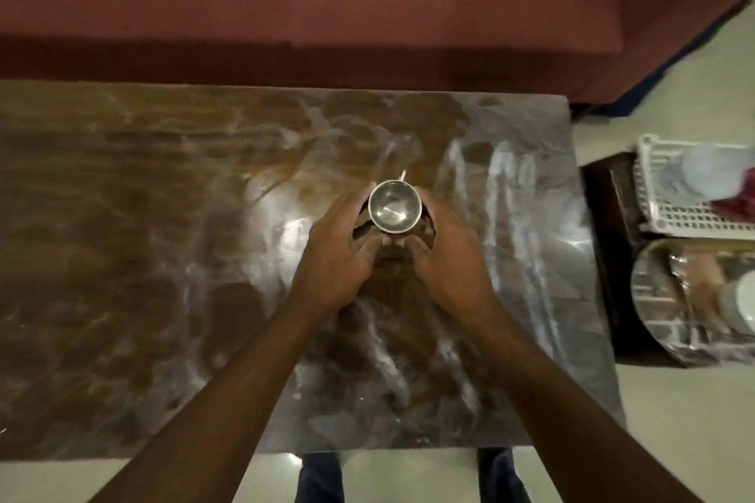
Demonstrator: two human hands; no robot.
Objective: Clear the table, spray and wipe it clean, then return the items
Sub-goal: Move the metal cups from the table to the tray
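A shiny steel cup (394, 205) stands upright near the middle of the glossy brown table (163, 257), seen from straight above. My left hand (337, 257) wraps its left side and my right hand (447, 253) wraps its right side, both sets of fingers closed around it. The cup's lower body is hidden by my hands. The tabletop shows wet, streaky smears, mostly on its right half.
A maroon sofa (327, 4) runs along the table's far edge. To the right, a dark low stand (613, 257) holds a white plastic basket (690, 216) with a bottle and red cloth, and a wrapped round tray (674, 298). Pale floor lies beyond.
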